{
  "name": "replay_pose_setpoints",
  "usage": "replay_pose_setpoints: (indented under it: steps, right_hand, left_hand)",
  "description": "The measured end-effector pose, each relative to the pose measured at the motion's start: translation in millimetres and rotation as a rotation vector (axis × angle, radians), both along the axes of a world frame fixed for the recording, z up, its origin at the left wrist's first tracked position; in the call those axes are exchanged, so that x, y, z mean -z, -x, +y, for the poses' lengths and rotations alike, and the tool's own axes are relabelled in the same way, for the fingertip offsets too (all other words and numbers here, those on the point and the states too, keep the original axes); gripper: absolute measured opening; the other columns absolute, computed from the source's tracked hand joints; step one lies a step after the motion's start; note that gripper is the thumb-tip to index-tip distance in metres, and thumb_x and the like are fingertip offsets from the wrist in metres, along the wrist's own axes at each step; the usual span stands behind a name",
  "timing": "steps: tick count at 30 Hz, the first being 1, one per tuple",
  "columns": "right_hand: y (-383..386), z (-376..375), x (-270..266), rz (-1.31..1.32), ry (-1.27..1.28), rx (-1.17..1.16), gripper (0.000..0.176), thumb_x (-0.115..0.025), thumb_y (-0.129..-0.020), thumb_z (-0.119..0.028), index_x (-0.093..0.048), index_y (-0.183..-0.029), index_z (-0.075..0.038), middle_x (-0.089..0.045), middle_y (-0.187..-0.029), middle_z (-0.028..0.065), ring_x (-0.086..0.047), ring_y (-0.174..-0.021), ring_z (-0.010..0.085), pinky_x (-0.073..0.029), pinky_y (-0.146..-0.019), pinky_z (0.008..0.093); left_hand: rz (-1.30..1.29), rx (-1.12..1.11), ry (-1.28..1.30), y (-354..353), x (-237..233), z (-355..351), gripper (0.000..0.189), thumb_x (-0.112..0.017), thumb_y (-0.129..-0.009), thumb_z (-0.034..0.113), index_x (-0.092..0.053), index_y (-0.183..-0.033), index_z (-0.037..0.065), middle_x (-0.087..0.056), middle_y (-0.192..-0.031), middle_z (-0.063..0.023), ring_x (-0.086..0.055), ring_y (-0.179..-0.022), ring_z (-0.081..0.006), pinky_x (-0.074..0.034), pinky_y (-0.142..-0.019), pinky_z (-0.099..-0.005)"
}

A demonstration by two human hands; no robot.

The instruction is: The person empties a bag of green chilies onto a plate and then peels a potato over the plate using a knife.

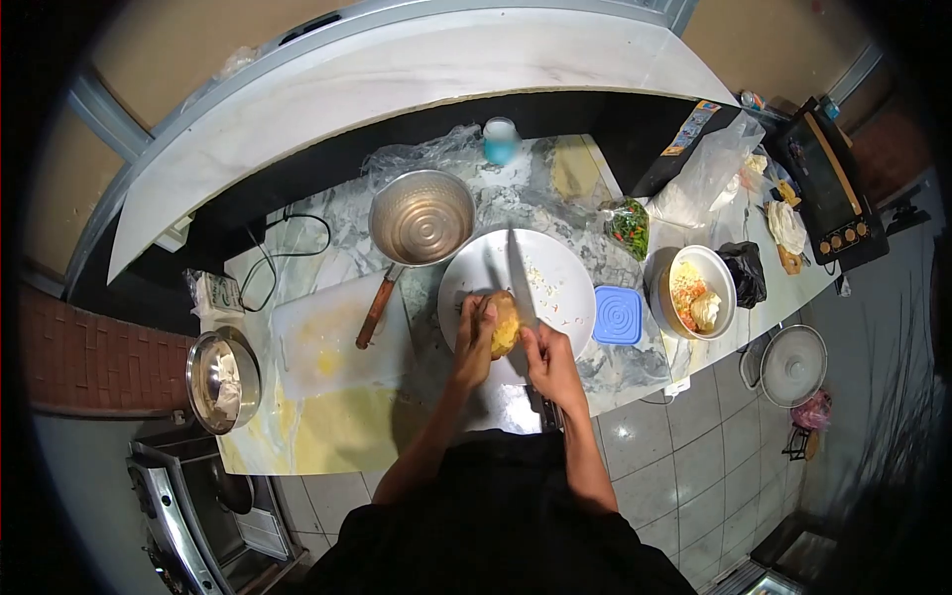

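Note:
My left hand (476, 342) grips a partly peeled potato (507, 335), brown skin on its left side and yellow flesh facing right. In my right hand (551, 367) is a knife (518, 278), its long blade pointing away from me and lying close along the potato's right side. Both hands are over the near part of a large white plate (570, 266), which has small pale and orange bits scattered on it. Just left of the plate, a hammered metal saucepan (421, 218) stands with its wooden handle toward me.
A white cutting board (342, 332) lies left, beyond it a metal bowl (203, 382). To the right are a blue square lid (618, 315), a bag of chillies (628, 228) and a white bowl (729, 278) with chopped food. A toaster oven (823, 178) stands far right.

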State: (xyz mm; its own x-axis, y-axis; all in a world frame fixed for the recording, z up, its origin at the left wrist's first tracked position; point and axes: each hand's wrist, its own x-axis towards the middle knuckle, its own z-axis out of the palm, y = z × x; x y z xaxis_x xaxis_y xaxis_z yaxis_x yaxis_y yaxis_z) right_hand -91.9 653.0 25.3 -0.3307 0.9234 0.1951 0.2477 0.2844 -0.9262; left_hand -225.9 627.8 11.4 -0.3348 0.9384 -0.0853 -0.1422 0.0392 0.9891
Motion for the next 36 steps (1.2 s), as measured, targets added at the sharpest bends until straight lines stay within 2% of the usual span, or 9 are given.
replay_pose_setpoints:
  steps: [4, 12, 18, 20, 27, 30, 33, 35, 36]
  right_hand:
    - [-3.1, -3.1, -19.0, 0.111, 0.382, 0.042, 0.026, -0.047, -0.1, -0.02, -0.053, -0.086, 0.001, -0.043, -0.052, -0.002, -0.04, -0.038, 0.0065, -0.03, -0.036, 0.0244]
    - [-11.4, -6.1, -19.7, 0.07, 0.426, -0.098, 0.024, -0.047, -0.1, -0.021, -0.057, -0.095, 0.0, -0.046, -0.054, -0.002, -0.04, -0.035, 0.0059, -0.032, -0.033, 0.0229]
    - [-7.3, -1.6, -0.5, 0.029, 0.043, -0.058, 0.025, -0.048, -0.1, -0.021, -0.057, -0.09, 0.0, -0.044, -0.052, -0.0024, -0.041, -0.036, 0.0055, -0.032, -0.034, 0.0229]
    - [-7.8, -5.1, -17.6, 0.074, 0.323, -0.014, 0.025, -0.048, -0.1, -0.022, -0.057, -0.092, 0.0, -0.044, -0.051, -0.0026, -0.041, -0.035, 0.0056, -0.032, -0.034, 0.0231]
    - [-9.6, -7.1, -21.8, 0.112, 0.456, -0.075, 0.027, -0.046, -0.101, -0.023, -0.056, -0.09, -0.001, -0.043, -0.05, -0.0027, -0.04, -0.035, 0.0062, -0.03, -0.033, 0.0232]
    - [-6.5, -5.7, -12.4, 0.109, 0.417, -0.068, 0.026, -0.048, -0.099, -0.019, -0.055, -0.085, 0.002, -0.047, -0.052, 0.0025, -0.042, -0.035, 0.0086, -0.032, -0.034, 0.0258]
    - [-5.4, -1.3, 0.8, 0.047, -0.077, -0.063, 0.026, -0.048, -0.099, -0.019, -0.054, -0.084, 0.002, -0.047, -0.053, 0.0022, -0.042, -0.035, 0.0083, -0.032, -0.034, 0.0251]
    - [-7.0, -3.0, -9.4, 0.132, 0.439, -0.004, 0.026, -0.048, -0.099, -0.02, -0.055, -0.089, 0.003, -0.047, -0.053, 0.0019, -0.042, -0.036, 0.0078, -0.032, -0.035, 0.0252]
    - [-4.8, -1.6, -14.1, 0.134, 0.434, -0.008, 0.026, -0.048, -0.099, -0.02, -0.055, -0.089, 0.003, -0.047, -0.053, 0.0019, -0.042, -0.036, 0.0078, -0.032, -0.035, 0.0252]
  left_hand:
    - [0.045, -0.037, -0.006, -7.7, -10.4, -2.9, 0.036, -0.041, -0.101, 0.036, -0.05, -0.112, 0.004, -0.053, -0.101, -0.007, -0.051, -0.092, -0.0145, -0.043, -0.083, -0.0285]
    - [-0.044, 0.02, 0.018, -5.2, -8.4, -1.9, 0.035, -0.041, -0.101, 0.034, -0.051, -0.112, 0.003, -0.053, -0.1, -0.0075, -0.051, -0.091, -0.0144, -0.043, -0.083, -0.0286]
    - [0.077, 0.095, 0.005, 3.0, -4.2, -2.1, 0.036, -0.041, -0.101, 0.035, -0.05, -0.113, 0.002, -0.054, -0.1, -0.0081, -0.051, -0.091, -0.0153, -0.043, -0.083, -0.0292]
    - [0.067, 0.097, 0.036, 3.8, -4.9, -3.7, 0.036, -0.041, -0.101, 0.035, -0.05, -0.113, 0.002, -0.054, -0.1, -0.0084, -0.051, -0.092, -0.0154, -0.042, -0.083, -0.0292]
    - [0.04, 0.092, 0.017, 2.3, -17.2, -4.3, 0.036, -0.04, -0.101, 0.033, -0.051, -0.113, 0.001, -0.055, -0.1, -0.0081, -0.051, -0.093, -0.015, -0.042, -0.084, -0.0288]
    - [0.059, 0.113, 0.009, 4.7, -17.7, -3.4, 0.036, -0.04, -0.102, 0.034, -0.052, -0.113, 0.001, -0.055, -0.1, -0.0075, -0.051, -0.094, -0.0144, -0.042, -0.084, -0.0285]
    - [0.088, 0.144, 0.011, 11.2, -14.8, -6.1, 0.037, -0.04, -0.102, 0.034, -0.052, -0.115, 0.001, -0.056, -0.102, -0.0072, -0.051, -0.095, -0.0139, -0.042, -0.085, -0.028]
    - [0.066, 0.176, 0.01, 12.3, -9.8, -5.5, 0.038, -0.04, -0.102, 0.034, -0.052, -0.116, 0.001, -0.056, -0.103, -0.0072, -0.051, -0.095, -0.0138, -0.042, -0.086, -0.0277]
    - [0.116, 0.137, 0.0, 9.9, -7.5, -5.3, 0.038, -0.04, -0.102, 0.035, -0.052, -0.117, 0.001, -0.057, -0.103, -0.0074, -0.052, -0.096, -0.014, -0.042, -0.087, -0.0275]
